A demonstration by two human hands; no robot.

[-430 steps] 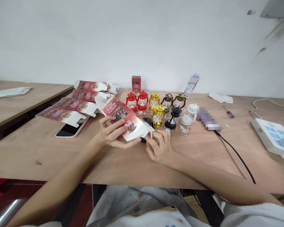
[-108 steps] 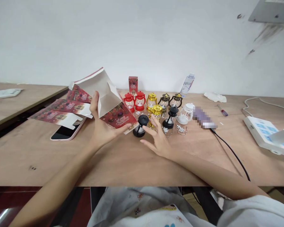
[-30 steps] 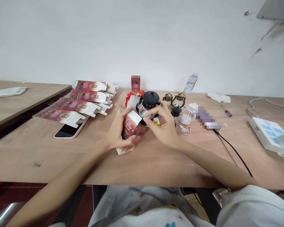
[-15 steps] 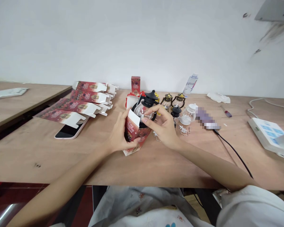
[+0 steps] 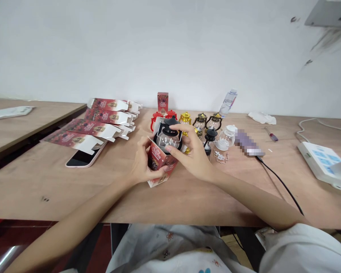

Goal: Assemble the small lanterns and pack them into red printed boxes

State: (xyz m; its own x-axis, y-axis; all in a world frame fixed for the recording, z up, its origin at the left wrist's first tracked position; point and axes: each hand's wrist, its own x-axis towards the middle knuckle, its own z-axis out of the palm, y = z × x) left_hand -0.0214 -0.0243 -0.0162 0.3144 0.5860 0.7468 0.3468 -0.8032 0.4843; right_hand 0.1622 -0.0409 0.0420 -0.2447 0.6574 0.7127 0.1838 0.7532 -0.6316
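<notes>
Gripping the side of a small red box (image 5: 159, 167) that stands on the desk (image 5: 74, 185), the left hand (image 5: 143, 167) is wrapped around it. The right hand (image 5: 194, 157) is clamped on a black lantern (image 5: 167, 134) sitting partly inside the box's open top. Beyond stand more small lanterns (image 5: 200, 121), with flat cartons (image 5: 96, 127) to the left.

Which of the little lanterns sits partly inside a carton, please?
The black-capped lantern in the right hand, partly inside the open red carton in the left hand; the other lanterns stand bare on the table.
</notes>
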